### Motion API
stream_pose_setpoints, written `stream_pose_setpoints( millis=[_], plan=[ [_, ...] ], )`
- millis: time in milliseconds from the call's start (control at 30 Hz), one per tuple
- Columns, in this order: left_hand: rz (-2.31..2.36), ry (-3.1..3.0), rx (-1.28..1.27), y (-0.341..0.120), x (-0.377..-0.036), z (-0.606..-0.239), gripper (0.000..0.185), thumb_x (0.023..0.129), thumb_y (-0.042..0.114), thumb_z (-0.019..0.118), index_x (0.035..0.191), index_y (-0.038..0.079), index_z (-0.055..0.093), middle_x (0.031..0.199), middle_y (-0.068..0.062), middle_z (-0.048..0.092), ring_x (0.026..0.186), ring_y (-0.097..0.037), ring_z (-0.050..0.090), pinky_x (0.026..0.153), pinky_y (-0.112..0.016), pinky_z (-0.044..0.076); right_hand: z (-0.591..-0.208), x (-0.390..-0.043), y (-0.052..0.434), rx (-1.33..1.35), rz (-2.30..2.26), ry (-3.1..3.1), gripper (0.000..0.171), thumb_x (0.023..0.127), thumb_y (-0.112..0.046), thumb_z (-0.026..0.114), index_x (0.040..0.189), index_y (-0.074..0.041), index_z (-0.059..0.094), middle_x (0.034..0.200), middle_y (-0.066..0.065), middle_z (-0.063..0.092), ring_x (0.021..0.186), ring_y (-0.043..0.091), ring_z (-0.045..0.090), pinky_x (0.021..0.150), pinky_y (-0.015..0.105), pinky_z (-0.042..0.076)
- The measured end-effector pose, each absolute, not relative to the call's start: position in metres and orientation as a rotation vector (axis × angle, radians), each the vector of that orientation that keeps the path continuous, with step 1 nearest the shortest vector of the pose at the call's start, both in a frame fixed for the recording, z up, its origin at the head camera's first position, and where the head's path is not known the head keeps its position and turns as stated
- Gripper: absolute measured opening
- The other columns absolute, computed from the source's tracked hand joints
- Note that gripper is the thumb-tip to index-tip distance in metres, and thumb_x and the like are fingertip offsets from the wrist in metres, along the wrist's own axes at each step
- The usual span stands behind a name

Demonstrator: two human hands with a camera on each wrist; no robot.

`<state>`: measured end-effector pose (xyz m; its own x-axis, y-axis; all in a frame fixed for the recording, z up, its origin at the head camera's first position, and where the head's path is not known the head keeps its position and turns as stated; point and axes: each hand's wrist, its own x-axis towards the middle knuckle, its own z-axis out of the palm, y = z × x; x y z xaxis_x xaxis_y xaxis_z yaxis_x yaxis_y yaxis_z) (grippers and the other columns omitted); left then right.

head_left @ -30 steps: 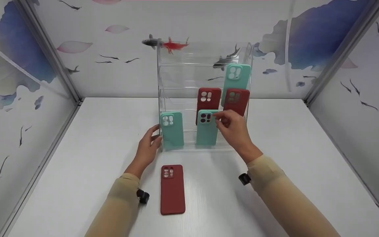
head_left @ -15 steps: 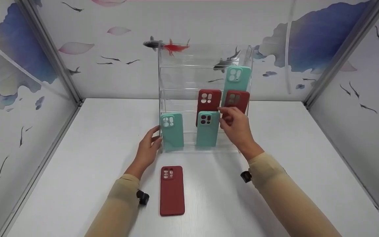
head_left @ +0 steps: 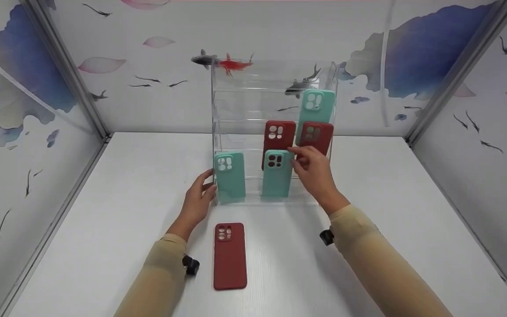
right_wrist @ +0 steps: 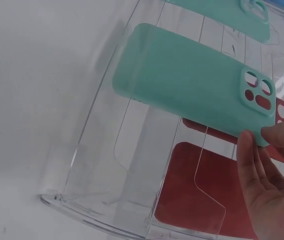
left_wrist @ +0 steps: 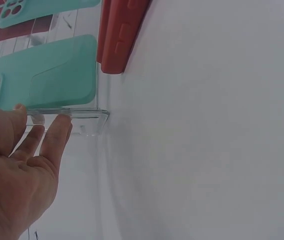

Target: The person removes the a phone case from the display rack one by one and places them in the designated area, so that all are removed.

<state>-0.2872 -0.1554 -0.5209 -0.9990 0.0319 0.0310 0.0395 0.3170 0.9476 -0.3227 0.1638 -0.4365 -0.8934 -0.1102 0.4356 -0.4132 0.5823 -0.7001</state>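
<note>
A clear acrylic tiered display rack (head_left: 253, 189) stands on the white table. My left hand (head_left: 196, 200) holds the rack's left side edge, thumb at the front and fingers against the outer side. Just beside it, a teal phone case (head_left: 231, 182) leans in the bottom tier. My right hand (head_left: 315, 169) pinches the upper right corner of a second teal phone case (right_wrist: 191, 80), which stands in the same tier near the middle. In the right wrist view, thumb and fingertips meet at that corner by the camera cutouts.
Behind the second teal case are two red phone cases (head_left: 279, 134) side by side, with another teal case (head_left: 317, 105) higher at the right. A loose red phone case (head_left: 230, 259) lies flat in front of the rack. Printed panels (head_left: 156, 105) wall the table.
My right fingers shifted slightly right and up off the second teal case's corner, then came back to it. The left hand stayed on the rack's edge. The cases look unmoved.
</note>
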Motion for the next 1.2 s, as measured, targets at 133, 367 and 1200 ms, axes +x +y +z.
stream_pose_setpoints(
  millis=[133, 367, 1200],
  plan=[
    [-1.826, -2.548, -0.088, -0.154, -0.288, -0.520, 0.053, 0.111, 0.024, 0.048, 0.162, 0.023, 0.031, 0.167, -0.001, 0.033, 0.148, -0.027, 0.046, 0.115, -0.031, 0.051, -0.437, -0.323, 0.166, 0.418, 1.201, -2.461, 0.030, 0.098, -0.001, 0.067, 0.125, -0.012, 0.073, 0.114, 0.007, 0.069, 0.087, 0.019, 0.067, 0.078, 0.028, 0.065],
    [-1.810, -2.555, -0.071, -0.154, -0.288, -0.520, 0.052, 0.111, 0.023, 0.048, 0.161, 0.025, 0.032, 0.167, -0.001, 0.034, 0.147, -0.026, 0.046, 0.115, -0.032, 0.052, -0.439, -0.324, 0.169, 0.418, 1.220, -2.454, 0.027, 0.099, -0.003, 0.068, 0.123, -0.014, 0.073, 0.113, 0.005, 0.069, 0.089, 0.017, 0.068, 0.080, 0.030, 0.067],
    [-1.802, -2.548, -0.081, -0.156, -0.286, -0.522, 0.053, 0.111, 0.024, 0.048, 0.162, 0.021, 0.032, 0.167, -0.003, 0.034, 0.147, -0.028, 0.047, 0.115, -0.034, 0.052, -0.416, -0.300, 0.160, 0.553, 1.229, -2.330, 0.026, 0.098, -0.007, 0.071, 0.121, -0.017, 0.076, 0.111, 0.003, 0.070, 0.086, 0.015, 0.068, 0.076, 0.017, 0.063]
  ],
)
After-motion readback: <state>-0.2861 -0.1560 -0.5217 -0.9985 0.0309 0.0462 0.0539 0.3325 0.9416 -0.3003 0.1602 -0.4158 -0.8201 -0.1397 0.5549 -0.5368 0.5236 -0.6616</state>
